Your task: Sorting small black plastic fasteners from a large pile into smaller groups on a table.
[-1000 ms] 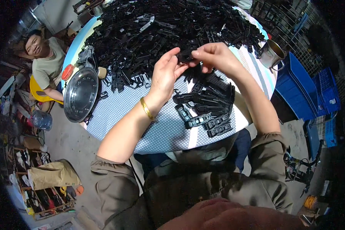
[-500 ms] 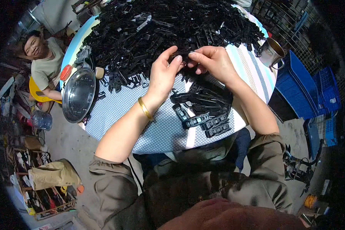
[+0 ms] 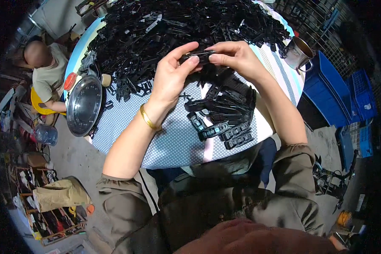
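Observation:
My left hand [image 3: 170, 76] and my right hand [image 3: 238, 57] together hold one small black plastic part [image 3: 198, 55] between their fingertips, above the table. A gold bangle [image 3: 147, 118] circles my left wrist. Behind the hands lies a big heap of black plastic parts [image 3: 178, 25] that covers the far half of the round table. Nearer to me, under my right forearm, a smaller group of black parts [image 3: 224, 114] lies in rough rows on the patterned tablecloth [image 3: 173, 139].
A round steel plate [image 3: 84, 106] sits at the table's left edge, beside a red lid [image 3: 69, 81]. A steel mug [image 3: 299, 53] stands at the right edge. Blue crates [image 3: 338, 93] stand to the right. Another person [image 3: 44, 70] sits at the far left.
Both hands have drawn closer together and lifted slightly, now pinching one black part between them. The person at the left has turned their head down.

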